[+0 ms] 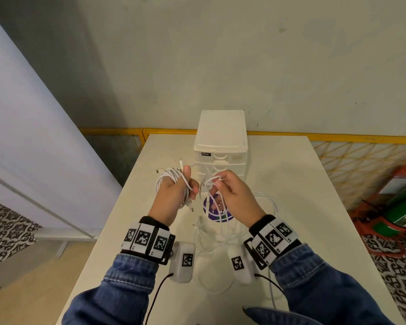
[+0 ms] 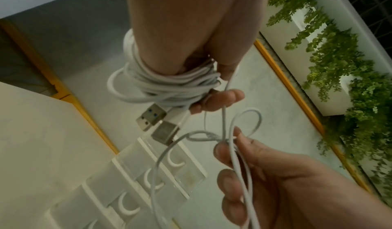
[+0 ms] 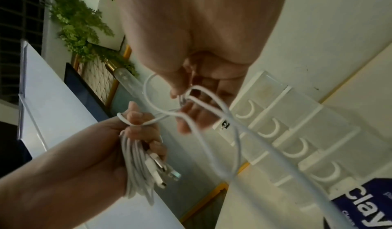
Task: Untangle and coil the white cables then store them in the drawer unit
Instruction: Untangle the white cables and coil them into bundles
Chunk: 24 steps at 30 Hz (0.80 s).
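Note:
My left hand grips a coiled bundle of white cables wound round its fingers, with USB plugs sticking out of the bundle. My right hand pinches a knotted loop of white cable between thumb and fingertips, just right of the left hand. In the left wrist view the knot sits at my right fingertips, and strands run from it to the coil. More loose cable trails down onto the table. The white drawer unit stands behind my hands, its drawers closed.
A white table carries a round purple sticker below my hands. A yellow rail and mesh fence run behind the table. A red and green object sits on the floor at right. A pale panel leans at left.

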Available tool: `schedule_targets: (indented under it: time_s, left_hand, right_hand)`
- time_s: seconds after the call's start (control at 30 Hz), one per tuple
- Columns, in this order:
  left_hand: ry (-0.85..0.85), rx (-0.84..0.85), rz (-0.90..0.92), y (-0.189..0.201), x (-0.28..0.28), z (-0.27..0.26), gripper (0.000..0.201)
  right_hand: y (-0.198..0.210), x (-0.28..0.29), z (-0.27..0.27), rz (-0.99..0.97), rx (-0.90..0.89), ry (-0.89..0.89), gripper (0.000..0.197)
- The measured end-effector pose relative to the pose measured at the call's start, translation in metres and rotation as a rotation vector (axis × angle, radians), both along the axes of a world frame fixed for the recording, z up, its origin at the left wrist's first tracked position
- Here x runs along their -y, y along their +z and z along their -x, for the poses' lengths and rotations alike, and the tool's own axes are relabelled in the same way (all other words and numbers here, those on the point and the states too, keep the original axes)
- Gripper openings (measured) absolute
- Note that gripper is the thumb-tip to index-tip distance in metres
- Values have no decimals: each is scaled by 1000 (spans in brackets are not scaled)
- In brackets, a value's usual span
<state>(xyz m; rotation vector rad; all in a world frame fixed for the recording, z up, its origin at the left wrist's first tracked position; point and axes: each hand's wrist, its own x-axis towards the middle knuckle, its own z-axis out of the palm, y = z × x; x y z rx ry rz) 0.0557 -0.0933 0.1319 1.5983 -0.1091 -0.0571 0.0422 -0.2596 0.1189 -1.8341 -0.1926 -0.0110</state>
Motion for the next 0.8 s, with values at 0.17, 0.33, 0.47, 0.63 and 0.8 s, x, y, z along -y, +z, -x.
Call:
schedule_targets:
  time_s: [0.17,0.33,0.47,0.63,0.8]
  left_hand:
    - [31,-37,30,-3,-3,-10,56]
    - [-22,32,19,5,0,1,50]
    - [-36,59,7,6,1,3,52]
    - [2,87,34,1,-2,0,44]
    - [51,27,38,-3,-5,-8,50]
  right_hand:
    - [-5,7,4,-22,21,91,17]
    - [-7,5,3,-36,6,98,10]
    - [-15,2,3,-20,-16,86,36]
    - [-20,4,-4,71,-71,-66,42]
    - [-25,9,-3,201,123,-133,8]
